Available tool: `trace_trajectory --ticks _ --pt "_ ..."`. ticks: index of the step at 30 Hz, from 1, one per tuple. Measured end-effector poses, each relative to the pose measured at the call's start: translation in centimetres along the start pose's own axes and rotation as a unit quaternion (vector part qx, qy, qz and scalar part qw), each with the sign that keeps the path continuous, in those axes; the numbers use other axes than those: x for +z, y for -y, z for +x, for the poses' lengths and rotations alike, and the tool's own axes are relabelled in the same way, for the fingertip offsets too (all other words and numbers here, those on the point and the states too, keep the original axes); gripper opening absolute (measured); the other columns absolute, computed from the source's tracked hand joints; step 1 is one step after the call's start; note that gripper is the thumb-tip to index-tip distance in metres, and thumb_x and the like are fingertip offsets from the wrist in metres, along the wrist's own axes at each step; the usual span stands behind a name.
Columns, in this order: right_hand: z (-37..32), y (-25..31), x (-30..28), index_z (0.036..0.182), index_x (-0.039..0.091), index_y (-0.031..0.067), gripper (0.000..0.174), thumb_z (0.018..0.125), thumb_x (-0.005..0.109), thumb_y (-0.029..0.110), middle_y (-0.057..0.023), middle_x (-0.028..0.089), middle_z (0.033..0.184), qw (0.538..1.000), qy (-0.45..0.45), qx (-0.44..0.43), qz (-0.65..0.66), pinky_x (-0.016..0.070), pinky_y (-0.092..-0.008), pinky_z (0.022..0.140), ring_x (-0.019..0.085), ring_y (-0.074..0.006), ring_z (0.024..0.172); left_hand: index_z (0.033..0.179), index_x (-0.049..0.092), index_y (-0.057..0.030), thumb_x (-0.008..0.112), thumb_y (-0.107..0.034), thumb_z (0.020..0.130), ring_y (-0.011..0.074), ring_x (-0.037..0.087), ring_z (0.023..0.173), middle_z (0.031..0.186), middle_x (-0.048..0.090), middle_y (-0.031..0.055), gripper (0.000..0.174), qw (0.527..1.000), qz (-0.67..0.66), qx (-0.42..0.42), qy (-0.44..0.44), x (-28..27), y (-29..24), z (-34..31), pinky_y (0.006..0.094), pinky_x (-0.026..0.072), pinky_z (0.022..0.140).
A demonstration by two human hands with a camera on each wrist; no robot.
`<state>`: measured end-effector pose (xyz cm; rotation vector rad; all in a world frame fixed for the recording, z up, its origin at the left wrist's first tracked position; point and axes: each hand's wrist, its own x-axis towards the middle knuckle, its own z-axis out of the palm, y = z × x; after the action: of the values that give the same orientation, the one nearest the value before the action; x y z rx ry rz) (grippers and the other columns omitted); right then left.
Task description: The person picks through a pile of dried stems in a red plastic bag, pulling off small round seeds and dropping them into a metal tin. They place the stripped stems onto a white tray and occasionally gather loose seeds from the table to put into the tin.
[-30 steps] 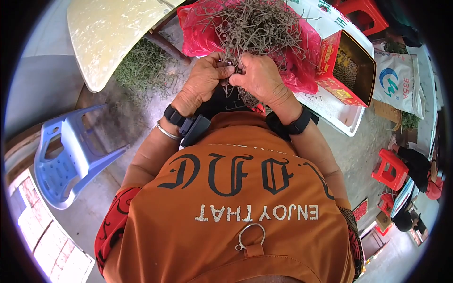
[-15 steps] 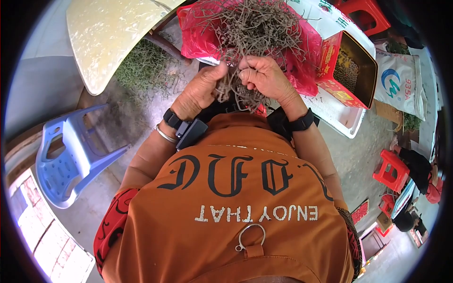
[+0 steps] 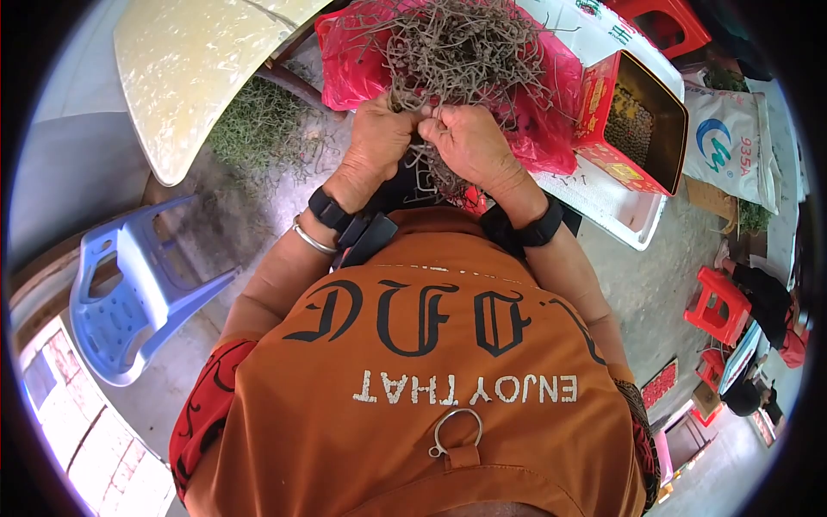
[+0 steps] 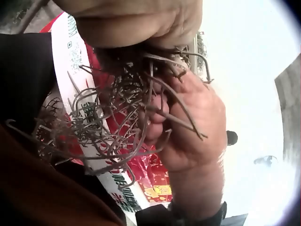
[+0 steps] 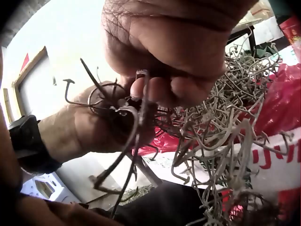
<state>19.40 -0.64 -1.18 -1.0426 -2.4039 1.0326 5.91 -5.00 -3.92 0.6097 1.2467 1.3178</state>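
Note:
Close together over the lap, both hands work on dry, grey-brown twiggy stems [image 5: 136,136]. My left hand [image 3: 379,142] has its fingers curled round some of these stems, and crooked ends stick out below it in the left wrist view. Beside it, my right hand [image 3: 475,148] pinches stems with thumb and curled fingers, its knuckles right at the left hand. Loose stems [image 4: 89,127] dangle around the fingers. Just beyond the hands lies a big tangled heap of the same stems [image 3: 465,52] on a red plastic bag [image 3: 349,73].
A white foam box [image 3: 633,220] stands under the bag. On it, to the right, a red tin [image 3: 594,112] holds small round pieces. Greenish stems [image 3: 258,129] litter the floor near a pale tabletop [image 3: 189,77]. A blue plastic stool [image 3: 129,293] is at left, a white sack [image 3: 732,146] at right.
Half a second ago the hands were apart, with a bunch of stems hanging below the left one. Now they meet again at the near edge of the heap.

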Motion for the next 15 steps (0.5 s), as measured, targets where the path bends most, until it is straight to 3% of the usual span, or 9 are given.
trace_trajectory --ticks 3,6,7,8,9,10,11,14,15 --pt "0.3 -0.2 0.0 0.071 0.060 -0.0021 0.028 0.079 0.052 0.023 -0.0229 0.056 0.068 0.999 -0.023 0.015 -0.022 0.0461 -0.0458 0.064 0.055 -0.0408 0.067 0.089 0.061 0.0005 0.061 -0.001 0.077 0.0086 0.053 0.066 0.077 0.062 0.0024 0.012 0.996 0.043 0.076 -0.035 1.0 0.3 0.3 0.0245 0.0447 0.060" --pt "0.7 -1.4 -0.3 0.068 0.057 -0.0021 0.024 0.079 0.051 0.018 -0.0172 0.054 0.056 0.999 0.041 0.011 0.009 0.0431 -0.0330 0.049 0.055 -0.0249 0.051 0.082 0.063 -0.0003 0.062 -0.003 0.076 0.0084 0.052 0.062 0.069 0.061 0.0017 0.007 0.985 0.110 0.107 -0.076 1.1 1.6 0.5 0.0254 0.0443 0.056" --pt "0.6 -1.6 -0.9 0.068 0.057 -0.0021 0.024 0.079 0.051 0.018 -0.0172 0.054 0.056 0.999 0.042 0.011 0.009 0.0431 -0.0330 0.049 0.055 -0.0249 0.051 0.082 0.063 -0.0003 0.062 -0.003 0.076 0.0084 0.052 0.062 0.069 0.061 0.0017 0.007 0.985 0.110 0.108 -0.077 0.9 1.4 0.8 0.0254 0.0443 0.056" --pt "0.5 -1.3 -1.9 0.067 0.057 -0.0014 0.022 0.078 0.050 0.016 -0.0144 0.055 0.056 0.975 0.167 0.032 0.140 0.0416 -0.0312 0.047 0.054 -0.0213 0.051 0.081 0.063 0.0000 0.063 -0.004 0.076 0.0090 0.052 0.061 0.067 0.060 0.0017 0.007 0.975 0.159 0.086 -0.126 0.4 0.9 1.1 0.0258 0.0441 0.055" --pt "0.4 -1.0 -2.8 0.067 0.057 -0.0006 0.020 0.078 0.050 0.014 -0.0116 0.055 0.056 0.919 0.287 0.051 0.265 0.0401 -0.0294 0.045 0.054 -0.0177 0.050 0.079 0.063 0.0003 0.063 -0.006 0.076 0.0096 0.052 0.059 0.065 0.059 0.0016 0.007 0.960 0.207 0.064 -0.175 -0.1 0.2 1.4 0.0263 0.0439 0.054" --pt "0.4 -0.8 -3.4 0.066 0.057 0.0001 0.019 0.078 0.049 0.013 -0.0088 0.056 0.056 0.833 0.396 0.070 0.380 0.0386 -0.0275 0.043 0.053 -0.0141 0.050 0.077 0.063 0.0006 0.064 -0.007 0.076 0.0102 0.052 0.058 0.063 0.058 0.0015 0.008 0.941 0.253 0.043 -0.222 -0.4 -0.4 1.6 0.0267 0.0438 0.052" --pt "0.0 -0.7 -3.5 0.066 0.057 0.0001 0.019 0.078 0.049 0.013 -0.0088 0.056 0.056 0.835 0.392 0.071 0.380 0.0386 -0.0275 0.043 0.053 -0.0141 0.050 0.077 0.063 0.0006 0.064 -0.007 0.076 0.0102 0.052 0.058 0.063 0.058 0.0015 0.008 0.942 0.253 0.045 -0.218 -0.5 -0.7 1.8 0.0267 0.0438 0.052" --pt "-1.0 0.1 -2.8 0.067 0.057 0.0032 0.013 0.077 0.050 0.007 -0.0015 0.055 0.061 0.842 0.051 0.202 0.498 0.0340 -0.0213 0.041 0.048 -0.0063 0.050 0.082 0.063 0.0013 0.065 -0.009 0.078 0.0127 0.054 0.061 0.068 0.060 0.0026 0.011 0.996 0.010 -0.036 -0.078 -1.3 -1.3 1.1 0.0272 0.0453 0.056" --pt "-0.3 -0.1 -3.0 0.067 0.057 0.0032 0.013 0.077 0.050 0.007 -0.0015 0.055 0.061 0.845 0.055 0.192 0.497 0.0340 -0.0213 0.041 0.048 -0.0063 0.050 0.082 0.063 0.0013 0.065 -0.009 0.078 0.0127 0.054 0.061 0.068 0.060 0.0026 0.011 0.996 0.011 -0.025 -0.082 -1.5 -1.8 1.4 0.0272 0.0453 0.056"
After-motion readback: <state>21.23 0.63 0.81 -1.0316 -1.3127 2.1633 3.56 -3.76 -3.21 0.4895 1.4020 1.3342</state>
